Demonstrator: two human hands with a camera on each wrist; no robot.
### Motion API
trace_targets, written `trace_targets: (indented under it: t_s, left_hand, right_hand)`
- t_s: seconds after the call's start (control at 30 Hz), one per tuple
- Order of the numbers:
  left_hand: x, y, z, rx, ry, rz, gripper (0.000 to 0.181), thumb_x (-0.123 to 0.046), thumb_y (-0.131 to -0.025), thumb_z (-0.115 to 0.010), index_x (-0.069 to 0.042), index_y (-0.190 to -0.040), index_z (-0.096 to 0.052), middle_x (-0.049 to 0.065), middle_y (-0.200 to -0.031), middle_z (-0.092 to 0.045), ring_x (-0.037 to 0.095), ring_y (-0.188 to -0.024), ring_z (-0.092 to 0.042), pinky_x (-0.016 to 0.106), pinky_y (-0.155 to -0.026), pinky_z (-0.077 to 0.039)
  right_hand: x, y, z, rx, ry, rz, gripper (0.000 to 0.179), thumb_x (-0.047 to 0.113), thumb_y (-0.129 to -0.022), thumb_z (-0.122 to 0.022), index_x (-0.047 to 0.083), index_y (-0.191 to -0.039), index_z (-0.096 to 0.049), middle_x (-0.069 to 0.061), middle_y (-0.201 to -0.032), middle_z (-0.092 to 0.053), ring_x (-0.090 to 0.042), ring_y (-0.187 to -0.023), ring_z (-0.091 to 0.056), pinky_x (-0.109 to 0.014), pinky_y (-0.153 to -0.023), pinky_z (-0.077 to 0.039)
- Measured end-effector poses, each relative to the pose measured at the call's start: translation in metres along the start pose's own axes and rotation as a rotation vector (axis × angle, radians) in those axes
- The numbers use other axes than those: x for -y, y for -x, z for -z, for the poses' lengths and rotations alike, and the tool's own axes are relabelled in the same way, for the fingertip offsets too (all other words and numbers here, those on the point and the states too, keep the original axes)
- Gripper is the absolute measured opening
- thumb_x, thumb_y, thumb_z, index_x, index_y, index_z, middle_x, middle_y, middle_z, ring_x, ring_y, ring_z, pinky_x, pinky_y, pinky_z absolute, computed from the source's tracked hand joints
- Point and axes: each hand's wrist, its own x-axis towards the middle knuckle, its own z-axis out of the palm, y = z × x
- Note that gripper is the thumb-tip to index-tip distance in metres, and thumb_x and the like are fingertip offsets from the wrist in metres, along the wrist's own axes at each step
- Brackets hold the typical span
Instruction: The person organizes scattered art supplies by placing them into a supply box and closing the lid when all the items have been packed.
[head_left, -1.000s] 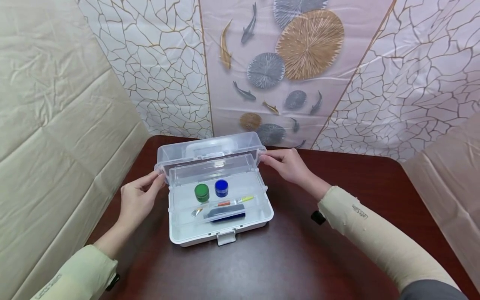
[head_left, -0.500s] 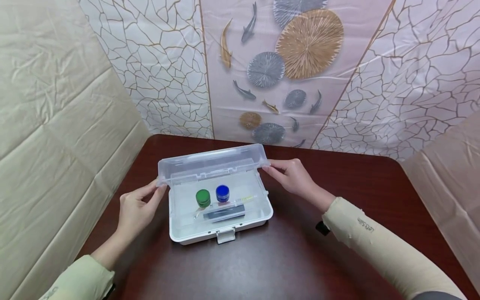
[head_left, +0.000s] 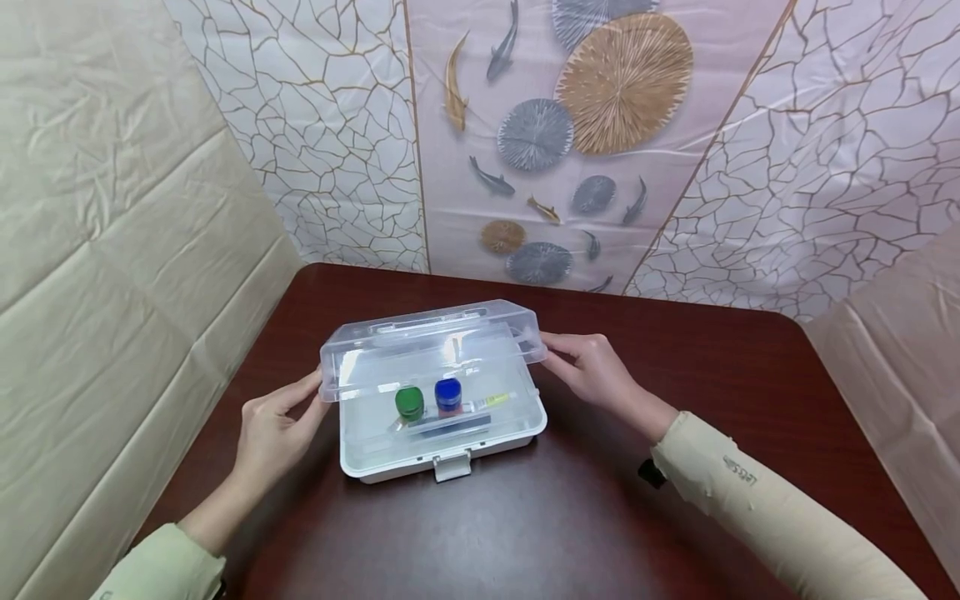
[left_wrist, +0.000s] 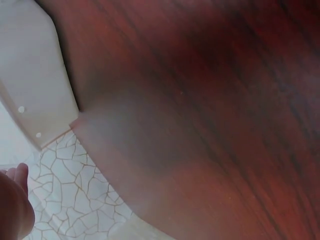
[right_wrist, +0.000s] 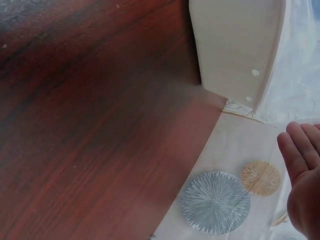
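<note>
A white plastic storage box (head_left: 375, 473) with a clear hinged lid (head_left: 427, 333) stands on the table, its lid part-way up and slanting over the back half. My left hand (head_left: 272, 425) pinches the lid's left front corner between thumb and fingers. At the opposite corner, my right hand (head_left: 592, 371) pinches the lid the same way. Inside the box are a green-topped jar (head_left: 409, 404), a blue-topped jar (head_left: 448, 395), a paintbrush with a yellow handle end (head_left: 495, 401) and a dark rectangular block (head_left: 457, 428), partly veiled by clear plastic. Both wrist views catch only the hands' edges.
A white latch (head_left: 452, 467) hangs at the box's front. The dark red wooden table (head_left: 540, 525) meets a patterned cloth backdrop (head_left: 337, 142) behind and a beige cloth wall (head_left: 112, 250) on the left.
The clear lid has swung forward and down from its raised position, now covering more of the box. Both hands have moved with it, keeping their grip on its corners.
</note>
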Motion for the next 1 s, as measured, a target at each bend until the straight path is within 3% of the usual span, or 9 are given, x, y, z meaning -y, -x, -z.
trace_targets:
  t_s: [0.4,0.5,0.63,0.8,1.0]
  left_hand:
    - [-0.002,0.007,0.004,0.047,-0.036,-0.033,0.049,0.010,-0.081,-0.074,-0.003,-0.129,-0.078,0.022,-0.114,-0.077,-0.020,-0.118,-0.055,0.001,-0.095,-0.043]
    - [-0.006,0.006,0.007,0.075,-0.033,-0.003,0.048,0.011,-0.083,-0.071,-0.002,-0.129,-0.077,0.021,-0.116,-0.077,-0.020,-0.114,-0.056,0.001,-0.091,-0.044]
    - [-0.015,0.002,0.014,0.124,0.017,0.083,0.048,0.013,-0.087,-0.065,-0.002,-0.132,-0.076,0.016,-0.122,-0.076,-0.015,-0.096,-0.058,0.005,-0.079,-0.045]
    - [-0.023,-0.001,0.020,0.202,0.068,0.142,0.045,0.006,-0.095,-0.065,-0.005,-0.138,-0.072,0.013,-0.131,-0.073,-0.016,-0.111,-0.059,0.003,-0.089,-0.044]
    - [-0.025,0.002,0.019,0.231,0.001,0.133,0.048,-0.003,-0.092,-0.077,-0.006,-0.140,-0.072,0.013,-0.128,-0.075,-0.012,-0.119,-0.059,0.002,-0.098,-0.041]
  right_hand:
    - [0.003,0.007,0.002,0.043,0.017,0.033,0.039,0.006,-0.098,-0.078,0.000,-0.136,-0.072,-0.017,-0.132,-0.073,-0.031,-0.121,-0.071,-0.051,-0.097,-0.061]
    - [0.003,0.007,0.006,0.097,0.018,0.056,0.041,0.004,-0.099,-0.076,-0.001,-0.139,-0.070,-0.017,-0.135,-0.072,-0.031,-0.123,-0.070,-0.051,-0.098,-0.060]
    - [0.005,0.007,0.016,0.196,0.020,0.074,0.044,0.003,-0.101,-0.069,-0.002,-0.144,-0.066,-0.017,-0.140,-0.069,-0.030,-0.127,-0.068,-0.052,-0.103,-0.058]
    - [0.012,0.009,0.030,0.312,0.002,0.062,0.046,0.007,-0.104,-0.057,0.000,-0.150,-0.060,-0.013,-0.147,-0.065,-0.028,-0.134,-0.063,-0.054,-0.109,-0.053]
    - [0.020,0.012,0.033,0.350,-0.061,0.014,0.044,0.019,-0.112,-0.052,0.006,-0.154,-0.057,-0.005,-0.150,-0.063,-0.020,-0.135,-0.062,-0.050,-0.111,-0.053]
